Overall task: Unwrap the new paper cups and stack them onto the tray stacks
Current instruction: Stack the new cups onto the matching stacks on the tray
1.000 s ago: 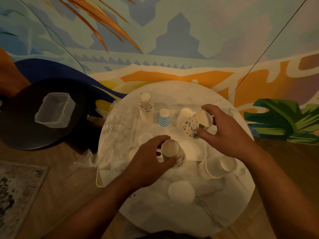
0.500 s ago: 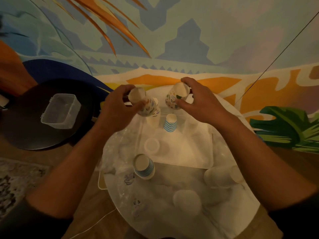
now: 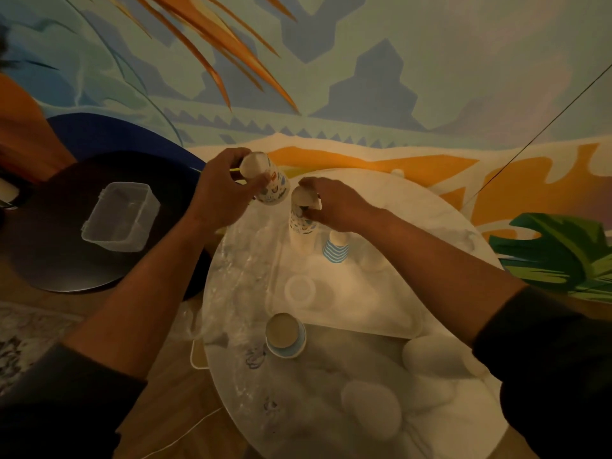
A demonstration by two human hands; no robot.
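**Q:** What are your hands doing?

**A:** My right hand (image 3: 334, 207) pinches a patterned paper cup (image 3: 303, 202) from above, thumb and fingers curled round its closed base. I judge I am pressing it, mouth down, onto the patterned stack (image 3: 299, 233) at the far left corner of the tray (image 3: 390, 313). My left hand (image 3: 222, 190) grips a second patterned cup (image 3: 266, 180) just left of the stack and above it, clear of the tray. I think it waits its turn there.

**Q:** Which way do the cups point?

**A:** The cup under my right hand stands close to upright, base up, its long axis in line with the stack below. The one in my left hand is tilted: its pale base points up and toward me, its mouth down and away to the right, toward the stack.

**Q:** What lies around them?

**A:** A blue striped stack (image 3: 335, 251) stands upside down just right of the patterned one. A lone blue cup (image 3: 286, 336) sits mouth up on the round table (image 3: 364, 425), just off the tray's near left corner. Crumpled clear wrapping (image 3: 238, 270) lies along the table's left edge. Pale cups (image 3: 437, 356) lie at the table's right edge.
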